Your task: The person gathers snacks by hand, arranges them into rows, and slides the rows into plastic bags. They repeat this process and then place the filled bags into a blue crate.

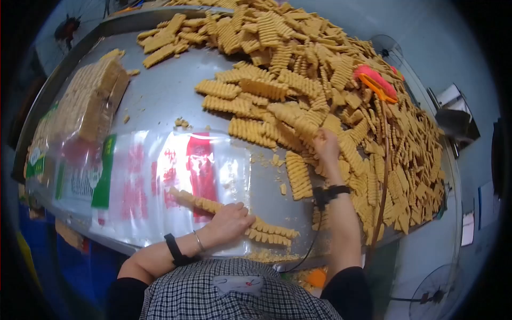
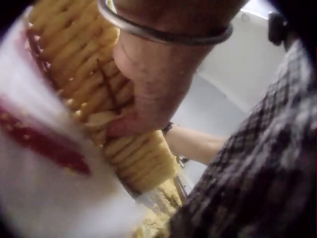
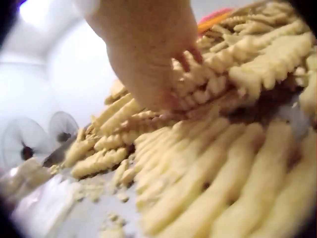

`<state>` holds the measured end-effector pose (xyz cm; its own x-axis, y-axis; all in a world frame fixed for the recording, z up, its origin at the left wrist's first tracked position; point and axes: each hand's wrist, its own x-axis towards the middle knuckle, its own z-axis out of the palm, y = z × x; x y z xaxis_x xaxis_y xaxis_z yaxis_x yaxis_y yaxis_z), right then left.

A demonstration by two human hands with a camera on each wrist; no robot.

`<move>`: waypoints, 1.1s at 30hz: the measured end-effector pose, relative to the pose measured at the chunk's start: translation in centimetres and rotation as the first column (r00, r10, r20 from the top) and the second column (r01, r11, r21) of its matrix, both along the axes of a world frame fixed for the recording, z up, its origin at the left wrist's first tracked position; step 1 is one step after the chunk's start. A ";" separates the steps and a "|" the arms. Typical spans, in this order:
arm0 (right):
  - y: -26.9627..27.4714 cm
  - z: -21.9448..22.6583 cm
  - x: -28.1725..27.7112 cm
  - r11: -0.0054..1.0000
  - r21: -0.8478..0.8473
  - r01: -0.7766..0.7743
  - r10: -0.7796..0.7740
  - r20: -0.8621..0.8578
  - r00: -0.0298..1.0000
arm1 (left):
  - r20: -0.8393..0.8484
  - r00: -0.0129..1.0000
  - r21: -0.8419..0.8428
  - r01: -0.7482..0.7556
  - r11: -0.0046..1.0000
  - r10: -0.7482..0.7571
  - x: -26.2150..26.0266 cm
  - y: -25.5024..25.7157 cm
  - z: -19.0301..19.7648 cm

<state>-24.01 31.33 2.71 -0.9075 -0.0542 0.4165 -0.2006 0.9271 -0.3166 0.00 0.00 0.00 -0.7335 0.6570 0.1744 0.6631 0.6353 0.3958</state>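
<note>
Your left hand [image 1: 230, 221] presses down on a row of ridged biscuits [image 1: 234, 216] lined up edge to edge over the printed bags [image 1: 160, 181] on the steel tabletop [image 1: 160, 98], fingers curled over the top of the row, thumb against its side in the left wrist view. Your right hand [image 1: 325, 145] reaches ahead into the big biscuit heap [image 1: 330, 96], fingertips [image 3: 190, 57] curled onto a stacked bundle there; whether it has a firm grip is hard to tell. A red-and-orange scraper [image 1: 376, 82] lies on the heap beyond that hand, and a packed block of biscuits [image 1: 93, 98] sits well off to the left of your left hand. To do this well, you would likely keep the left hand steady so the row stays straight, and lift the next bundle squarely, ridges aligned, since these pieces look crumbly, judging by the crumbs [image 1: 266, 159] between your hands.
</note>
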 end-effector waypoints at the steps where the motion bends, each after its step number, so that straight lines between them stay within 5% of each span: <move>1: 0.6 4.3 1.4 0.989 -0.130 0.074 -0.066 0.068 0.996 | -0.023 1.000 0.034 0.000 0.999 0.001 0.3 1.4 0.2; 2: 1.2 9.0 2.4 0.994 -0.104 -0.016 0.023 0.067 0.997 | -0.045 0.999 0.069 0.006 0.998 -0.003 0.7 2.7 0.5; 3: -4.9 7.7 2.9 0.964 -0.250 -0.095 0.114 0.061 0.992 | -0.015 1.000 -0.069 0.006 0.998 -0.007 0.4 -4.7 0.6; 6: -6.3 18.3 7.6 0.959 -0.089 -0.269 0.267 -0.030 0.963 | 0.009 0.999 0.010 0.044 0.999 -0.044 -0.3 -1.6 0.7; 8: -9.7 21.5 9.6 0.905 0.154 -0.397 0.293 0.451 0.843 | 0.006 0.997 -0.007 0.080 0.997 -0.080 -0.7 -1.3 0.7; 10: -13.6 19.1 9.3 0.655 0.524 -0.545 0.153 0.614 0.774 | -0.008 0.993 -0.020 0.117 0.993 -0.117 -0.7 -0.4 0.6; 11: -14.9 15.7 8.6 0.521 0.561 -0.644 0.236 0.630 0.740 | 0.014 0.981 -0.024 0.195 0.981 -0.195 -0.5 0.3 0.2; 13: -19.4 10.7 8.4 0.464 0.451 -0.762 0.281 0.741 0.610 | 0.023 0.961 -0.019 0.277 0.961 -0.277 -0.6 1.5 0.7; 15: -21.8 1.9 9.1 0.559 0.390 -0.732 0.533 0.508 0.677 | -0.312 0.881 -0.041 0.362 0.931 -0.356 -0.6 2.1 2.8; 16: -23.0 0.7 10.7 0.607 0.216 -0.765 0.625 0.465 0.627 | -0.184 0.893 0.016 0.422 0.907 -0.412 -0.9 2.1 3.0; 19: -24.6 1.1 12.0 0.565 -0.338 -0.753 0.768 0.548 0.331 | -0.204 0.932 0.106 0.324 0.940 -0.298 -0.8 2.4 0.1; 21: -22.9 3.9 9.0 0.689 -0.578 -0.437 0.692 0.703 0.161 | -0.030 0.943 0.057 0.334 0.941 -0.333 -0.8 2.1 0.6; 23: -19.0 5.1 5.1 0.859 -0.240 -0.451 0.508 0.504 0.699 | -0.052 0.943 -0.024 0.329 0.944 -0.330 -0.9 2.4 1.1; 25: -12.3 5.4 1.3 0.946 -0.062 -0.318 0.324 0.196 0.926 | -0.051 0.947 0.002 0.318 0.948 -0.318 -1.2 2.6 1.0; 27: -4.7 2.7 -0.4 0.871 0.490 -0.044 0.038 0.022 0.999 | -0.083 0.959 0.009 0.272 0.962 -0.270 -1.5 2.9 0.5; 29: 2.6 -1.7 0.8 0.849 0.527 -0.036 -0.168 0.334 0.927 | -0.064 0.961 -0.020 0.268 0.963 -0.268 -1.5 3.0 1.1; 31: 8.3 -5.4 0.0 0.998 -0.005 0.055 -0.050 0.358 0.932 | -0.051 0.963 -0.048 0.261 0.964 -0.263 -1.6 2.9 2.0; 33: 5.0 0.2 2.8 0.981 -0.015 0.195 -0.175 0.378 0.909 | -0.157 0.961 -0.035 0.223 0.974 -0.226 -1.2 2.1 2.8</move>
